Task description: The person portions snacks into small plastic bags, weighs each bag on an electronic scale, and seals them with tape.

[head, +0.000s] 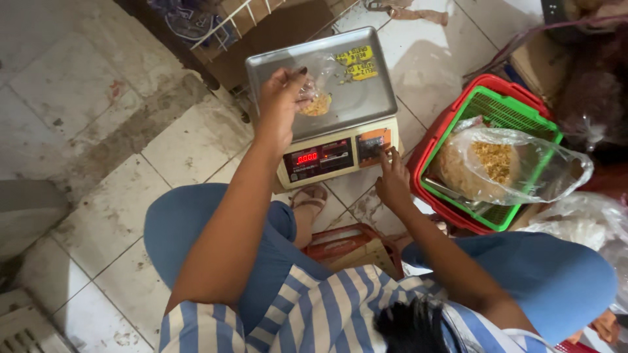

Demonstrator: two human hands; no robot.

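My left hand point(280, 103) holds a small clear plastic bag of yellowish snack pieces point(316, 102) just over the steel pan point(366, 98) of an electronic scale point(330, 159) on the tiled floor. My right hand point(392, 180) rests its fingers on the scale's keypad beside the red display. Yellow stickers lie on the pan's far right corner.
A green basket nested in a red one point(495, 108) stands to the right, holding a large clear bag of the same snack point(490, 163). More plastic bags point(582, 222) lie at the right edge. A white wire rack point(229, 23) and cardboard sit behind the scale. A low red stool point(347, 245) is under me.
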